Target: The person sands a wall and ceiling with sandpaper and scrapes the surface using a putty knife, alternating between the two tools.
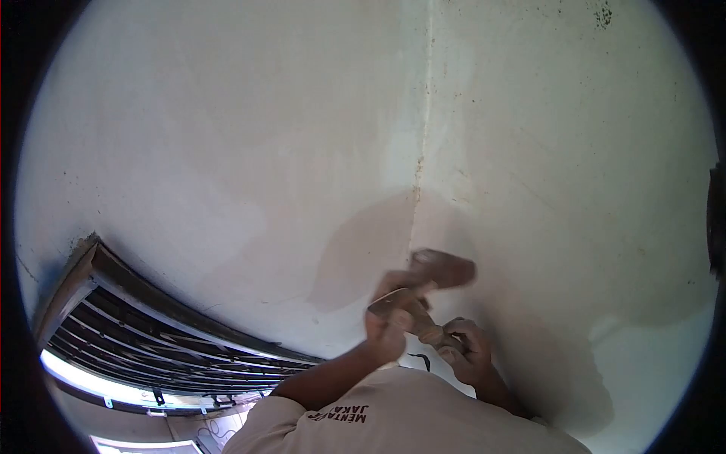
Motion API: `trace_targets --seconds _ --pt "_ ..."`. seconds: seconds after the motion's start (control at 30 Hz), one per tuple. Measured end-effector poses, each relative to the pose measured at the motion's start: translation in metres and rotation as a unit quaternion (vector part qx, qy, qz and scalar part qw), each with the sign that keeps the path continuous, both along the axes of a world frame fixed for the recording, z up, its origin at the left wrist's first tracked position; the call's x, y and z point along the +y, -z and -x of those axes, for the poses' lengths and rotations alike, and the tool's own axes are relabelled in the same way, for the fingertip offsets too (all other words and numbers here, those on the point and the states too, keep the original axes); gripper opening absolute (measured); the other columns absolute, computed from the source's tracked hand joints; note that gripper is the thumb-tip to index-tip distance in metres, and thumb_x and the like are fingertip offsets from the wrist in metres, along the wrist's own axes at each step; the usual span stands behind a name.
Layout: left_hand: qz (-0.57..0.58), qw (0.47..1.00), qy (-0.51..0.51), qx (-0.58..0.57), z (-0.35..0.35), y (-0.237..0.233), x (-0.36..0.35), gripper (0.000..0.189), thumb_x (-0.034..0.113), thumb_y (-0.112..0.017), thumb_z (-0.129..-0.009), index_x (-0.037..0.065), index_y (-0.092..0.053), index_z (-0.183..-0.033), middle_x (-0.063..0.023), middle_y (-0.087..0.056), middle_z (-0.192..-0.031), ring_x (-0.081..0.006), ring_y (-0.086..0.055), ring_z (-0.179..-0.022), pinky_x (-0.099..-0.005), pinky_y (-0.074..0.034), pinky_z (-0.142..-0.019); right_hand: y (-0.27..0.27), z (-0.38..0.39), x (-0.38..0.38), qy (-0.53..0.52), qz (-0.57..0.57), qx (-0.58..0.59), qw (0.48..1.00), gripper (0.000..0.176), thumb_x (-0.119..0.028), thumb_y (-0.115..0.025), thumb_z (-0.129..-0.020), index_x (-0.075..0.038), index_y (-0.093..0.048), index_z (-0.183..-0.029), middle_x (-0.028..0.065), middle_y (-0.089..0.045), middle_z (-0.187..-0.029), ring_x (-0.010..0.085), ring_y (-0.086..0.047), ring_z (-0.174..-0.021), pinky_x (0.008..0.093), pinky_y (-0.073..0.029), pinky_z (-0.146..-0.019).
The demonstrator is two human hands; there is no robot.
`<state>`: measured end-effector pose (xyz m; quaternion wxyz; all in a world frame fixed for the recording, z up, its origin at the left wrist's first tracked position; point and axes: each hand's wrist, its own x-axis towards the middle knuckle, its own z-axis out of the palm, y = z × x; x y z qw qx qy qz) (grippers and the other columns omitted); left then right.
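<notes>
My left hand (388, 321) is closed, slightly blurred, around or against a flat dark piece with a pale edge. A wooden-handled tool (426, 325) runs slantwise between my hands, its lower end in the grip of my right hand (469, 349). Just above the left hand, a reddish-brown flat piece (444, 269) shows smeared by motion; what it joins to is hidden by the fingers. Both hands are close together in front of the wall corner (417, 181), where a rough, chipped line runs upward.
Pale, stained walls (227, 151) meet at the corner and carry soft shadows. At lower left is a dark-framed opening with metal bars (181, 333). My light shirt (408, 416) fills the bottom. Something dark (715, 219) shows at the right edge.
</notes>
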<state>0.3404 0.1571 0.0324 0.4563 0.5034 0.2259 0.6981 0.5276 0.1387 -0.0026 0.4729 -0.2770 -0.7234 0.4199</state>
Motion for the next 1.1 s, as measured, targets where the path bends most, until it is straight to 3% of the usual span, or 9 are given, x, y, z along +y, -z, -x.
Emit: trace_targets --seconds 0.1,0.13,0.3,0.43,0.47,0.57,0.77,0.93,1.1 --pt "-0.107 0.963 -0.198 0.146 0.035 -0.018 0.021 0.062 0.050 -0.039 -0.104 -0.004 -0.067 -0.115 -0.0176 -0.060 -0.113 -0.0197 -0.058 -0.086 -0.0310 -0.046 -0.072 0.000 -0.004 -0.001 0.015 -0.009 -0.009 1.000 0.032 -0.020 -0.069 -0.093 0.000 -0.052 -0.110 0.0088 -0.057 -0.091 0.0136 -0.052 -0.076 0.0281 -0.045 -0.071" --pt "-0.136 0.969 -0.191 0.082 0.041 -0.016 0.029 0.053 0.042 -0.045 -0.104 -0.005 -0.066 -0.115 -0.0172 -0.062 -0.113 -0.0197 -0.059 -0.088 -0.0318 -0.047 -0.076 0.006 -0.006 -0.002 0.018 -0.003 -0.002 1.000 0.031 -0.020 -0.069 -0.093 0.000 -0.053 -0.109 0.0090 -0.058 -0.090 0.0140 -0.053 -0.076 0.0287 -0.045 -0.070" --pt "-0.196 0.906 -0.320 0.196 0.063 -0.043 0.041 0.034 0.008 -0.070 -0.090 -0.008 -0.064 -0.120 -0.0150 -0.062 -0.108 -0.0199 -0.061 -0.092 -0.0301 -0.050 -0.080 0.028 -0.018 -0.013 0.038 0.074 -0.030 0.996 0.028 -0.015 -0.072 -0.085 0.000 -0.062 -0.106 0.0153 -0.066 -0.088 0.0217 -0.065 -0.078 0.0342 -0.051 -0.073" --pt "-0.198 0.898 -0.346 0.186 0.053 -0.059 0.046 0.056 -0.008 -0.075 -0.081 -0.011 -0.053 -0.132 -0.0151 -0.060 -0.104 -0.0205 -0.063 -0.091 -0.0302 -0.051 -0.081 0.018 -0.021 -0.013 0.025 0.089 -0.100 0.991 0.031 -0.019 -0.073 -0.087 0.000 -0.062 -0.108 0.0173 -0.069 -0.092 0.0255 -0.069 -0.082 0.0359 -0.053 -0.075" --pt "-0.213 0.873 -0.351 0.264 0.057 -0.059 0.048 0.080 -0.006 -0.074 -0.082 -0.009 -0.029 -0.148 -0.0157 -0.059 -0.104 -0.0219 -0.061 -0.092 -0.0302 -0.051 -0.079 0.011 -0.021 -0.014 0.018 0.135 -0.116 0.984 0.030 -0.019 -0.072 -0.088 0.000 -0.062 -0.108 0.0179 -0.069 -0.095 0.0266 -0.070 -0.085 0.0364 -0.053 -0.076" --pt "-0.257 0.883 -0.338 0.202 0.038 -0.067 0.055 0.095 -0.006 -0.073 -0.082 -0.007 -0.010 -0.152 -0.0145 -0.058 -0.102 -0.0223 -0.060 -0.093 -0.0325 -0.050 -0.084 0.011 -0.026 -0.013 0.003 0.183 -0.120 0.976 0.029 -0.019 -0.071 -0.089 0.000 -0.062 -0.109 0.0181 -0.069 -0.095 0.0264 -0.069 -0.086 0.0364 -0.052 -0.077" --pt "-0.285 0.861 -0.367 0.206 0.005 -0.065 0.081 0.081 -0.009 -0.074 -0.079 -0.002 -0.023 -0.141 -0.0129 -0.057 -0.100 -0.0220 -0.061 -0.091 -0.0426 -0.045 -0.098 0.005 -0.021 -0.014 0.020 0.180 -0.118 0.976 0.024 -0.008 -0.069 -0.082 0.001 -0.062 -0.104 0.0145 -0.068 -0.089 0.0225 -0.067 -0.083 0.0356 -0.052 -0.081" --pt "-0.334 0.864 -0.314 0.209 -0.008 -0.079 0.091 0.036 -0.013 -0.072 -0.075 0.004 -0.063 -0.105 -0.0125 -0.068 -0.101 -0.0260 -0.067 -0.091 -0.0445 -0.049 -0.096 0.022 -0.023 -0.015 0.027 0.174 -0.102 0.979 0.024 -0.007 -0.070 -0.082 0.001 -0.062 -0.103 0.0147 -0.069 -0.090 0.0242 -0.067 -0.086 0.0366 -0.052 -0.083" --pt "-0.359 0.823 -0.291 0.331 -0.003 -0.085 0.100 0.037 -0.012 -0.071 -0.079 0.004 -0.061 -0.111 -0.0176 -0.066 -0.117 -0.0318 -0.063 -0.113 -0.0418 -0.052 -0.096 0.011 -0.021 -0.015 0.028 0.194 -0.138 0.971 0.025 -0.009 -0.071 -0.082 0.001 -0.062 -0.103 0.0164 -0.070 -0.092 0.0273 -0.068 -0.088 0.0378 -0.052 -0.084"
